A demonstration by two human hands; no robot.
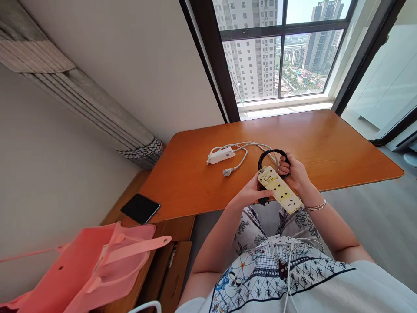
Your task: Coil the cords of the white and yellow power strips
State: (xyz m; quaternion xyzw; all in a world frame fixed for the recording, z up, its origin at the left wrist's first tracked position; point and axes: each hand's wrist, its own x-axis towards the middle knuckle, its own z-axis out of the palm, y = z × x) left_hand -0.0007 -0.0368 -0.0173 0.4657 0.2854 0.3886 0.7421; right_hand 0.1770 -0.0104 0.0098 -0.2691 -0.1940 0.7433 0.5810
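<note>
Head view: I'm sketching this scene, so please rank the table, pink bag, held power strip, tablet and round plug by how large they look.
1. Table
2. Pink bag
3. Held power strip and tablet: too close to rank, at different distances
4. Round plug

High-rise home room, curtain [107,113], wooden table [192,174], window [254,65]

The cream power strip [282,192], printed in yellow with dark socket slots, is held aslant at the counter's [192,174] six-o'clock edge, face up, ends toward ten and four o'clock. Its black cable [273,151] arches in a bunched loop at twelve o'clock.
</note>
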